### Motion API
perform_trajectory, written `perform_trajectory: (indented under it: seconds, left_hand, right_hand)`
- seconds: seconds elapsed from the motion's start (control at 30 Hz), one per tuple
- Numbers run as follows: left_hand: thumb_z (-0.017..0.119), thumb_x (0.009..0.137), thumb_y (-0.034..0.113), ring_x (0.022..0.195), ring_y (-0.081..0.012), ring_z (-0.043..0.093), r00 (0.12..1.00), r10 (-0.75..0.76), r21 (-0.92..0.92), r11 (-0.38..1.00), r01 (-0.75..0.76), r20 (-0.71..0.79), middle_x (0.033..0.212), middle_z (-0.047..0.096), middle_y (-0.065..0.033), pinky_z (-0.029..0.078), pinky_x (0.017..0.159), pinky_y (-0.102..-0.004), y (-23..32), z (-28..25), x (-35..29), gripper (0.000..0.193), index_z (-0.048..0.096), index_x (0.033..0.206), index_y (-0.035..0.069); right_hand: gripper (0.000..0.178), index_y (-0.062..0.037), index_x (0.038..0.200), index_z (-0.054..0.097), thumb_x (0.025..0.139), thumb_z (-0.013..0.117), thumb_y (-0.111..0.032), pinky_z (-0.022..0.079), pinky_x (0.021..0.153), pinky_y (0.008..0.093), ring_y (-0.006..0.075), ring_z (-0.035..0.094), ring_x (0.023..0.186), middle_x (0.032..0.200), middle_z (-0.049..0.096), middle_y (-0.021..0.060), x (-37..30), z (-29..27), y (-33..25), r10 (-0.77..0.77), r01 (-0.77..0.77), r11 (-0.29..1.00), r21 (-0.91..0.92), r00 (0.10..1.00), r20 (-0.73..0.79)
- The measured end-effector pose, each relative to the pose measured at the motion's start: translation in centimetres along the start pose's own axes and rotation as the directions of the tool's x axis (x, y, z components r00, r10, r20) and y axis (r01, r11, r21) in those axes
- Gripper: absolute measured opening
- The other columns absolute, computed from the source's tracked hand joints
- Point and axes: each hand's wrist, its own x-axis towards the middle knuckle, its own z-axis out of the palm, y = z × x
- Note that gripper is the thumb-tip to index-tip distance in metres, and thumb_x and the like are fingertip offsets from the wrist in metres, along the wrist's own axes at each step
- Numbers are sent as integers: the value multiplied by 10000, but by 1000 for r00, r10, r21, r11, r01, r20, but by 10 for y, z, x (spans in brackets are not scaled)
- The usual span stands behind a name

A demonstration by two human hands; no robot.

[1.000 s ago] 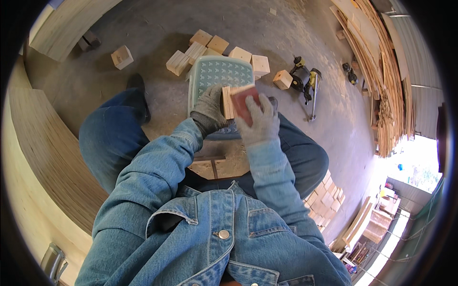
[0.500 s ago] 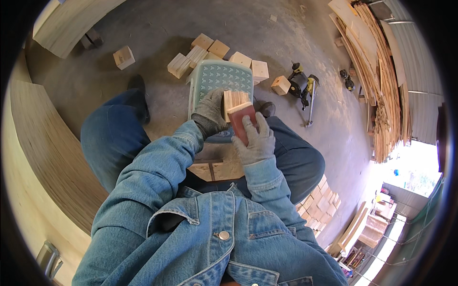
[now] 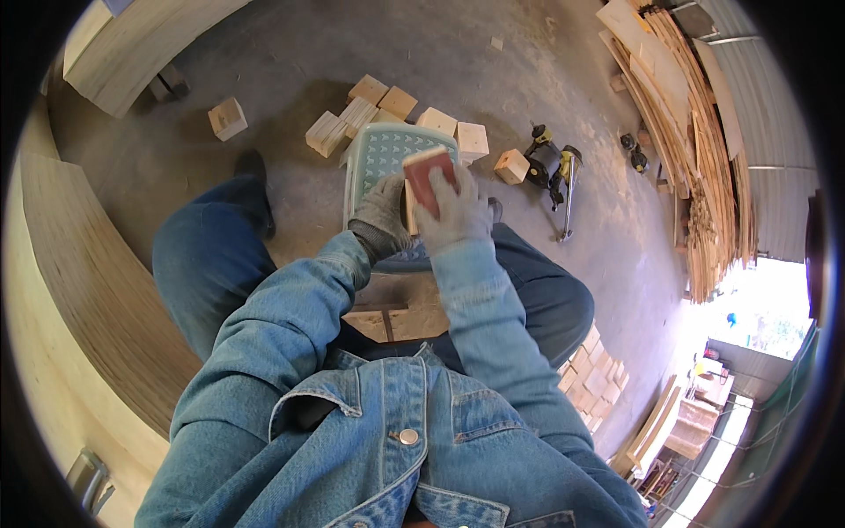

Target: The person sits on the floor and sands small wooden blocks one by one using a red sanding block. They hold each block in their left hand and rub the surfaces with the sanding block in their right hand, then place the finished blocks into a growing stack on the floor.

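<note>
My left hand [image 3: 382, 212], in a grey work glove, is closed around the side of a layered wooden block [image 3: 410, 217] above the stool. My right hand [image 3: 457, 214], also gloved in grey, grips a sanding block [image 3: 428, 178] with a reddish-brown sandpaper face. It lies over the wooden block and covers most of it. Beneath both hands stands a pale green plastic stool [image 3: 370, 158] with a patterned top, between my knees.
Several cut wooden blocks [image 3: 398, 102] lie on the floor beyond the stool, and a lone block [image 3: 228, 119] sits farther left. A black and yellow power tool [image 3: 551, 167] rests at right. Long boards [image 3: 682, 114] are stacked along the right wall. Plywood sheets [image 3: 97, 273] curve along the left.
My right hand has pushed the sanding block forward and slightly left, covering more of the wooden block. The left hand keeps its hold nearly in place.
</note>
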Motion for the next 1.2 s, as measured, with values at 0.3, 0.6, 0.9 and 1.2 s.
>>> perform_trajectory:
  seconds: [0.3, 0.6, 0.9, 1.2]
  left_hand:
    - [891, 723, 432, 1282, -381, 551, 995, -62, 21, 998, 61, 78, 1354, 546, -213, 439, 1153, -449, -1, 4, 1, 874, 489, 1414, 78]
    - [868, 739, 354, 1290, -385, 539, 996, -80, -10, 997, 79, -29, 1347, 559, -210, 426, 1161, -465, 16, 1, -2, 834, 477, 1421, 75]
    - [836, 839, 280, 1243, -303, 621, 999, -14, 45, 999, 12, 41, 1351, 636, -154, 509, 1070, -409, 9, 0, 1, 600, 588, 1352, 91]
    - [886, 725, 357, 1276, -352, 553, 997, -66, -39, 997, 67, 38, 1362, 545, -183, 446, 1148, -436, -3, 5, -2, 857, 475, 1427, 89]
  right_hand:
    - [722, -200, 1428, 651, 753, 867, -336, 463, 1057, 541, 403, 572, 1271, 1552, 487, 169, -90, 1, 21, -184, 184, 983, -6, 983, -30]
    - [630, -244, 1445, 625, 855, 769, -412, 479, 1014, 570, 431, 578, 1234, 1540, 476, 142, 35, 2, 3, -30, 30, 999, -33, 999, -16]
    - [740, -208, 1433, 647, 743, 871, -353, 465, 1044, 541, 398, 568, 1271, 1559, 483, 168, -98, 8, 23, -200, 200, 980, 15, 979, -30]
    - [671, -252, 1451, 631, 817, 796, -398, 455, 1053, 558, 414, 538, 1305, 1577, 465, 119, -9, 14, 25, -150, 150, 989, -9, 985, -84]
